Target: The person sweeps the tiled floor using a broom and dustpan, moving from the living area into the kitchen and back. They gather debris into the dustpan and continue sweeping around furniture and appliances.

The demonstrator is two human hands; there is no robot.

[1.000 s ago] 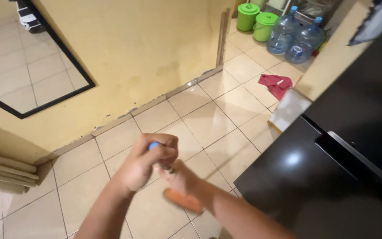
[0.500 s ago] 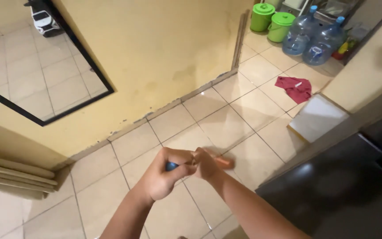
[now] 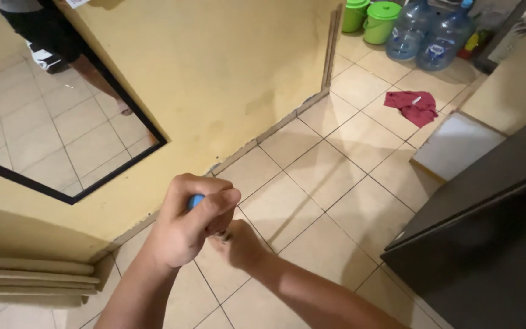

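I am gripping the blue handle [image 3: 196, 200] tight in my left hand [image 3: 184, 228]; it is feeling light, stiff and easy to hold. My right hand [image 3: 238, 244] is closing just below it, on what I cannot tell

**Figure: The person's own arms and hands, head view**

Both forearms were bare, with no sleeves, and entered from 6 o'clock. The left hand [image 3: 184, 228] and right hand [image 3: 238, 244] wore no gloves, rings or watch. The nails appeared short and unpainted.
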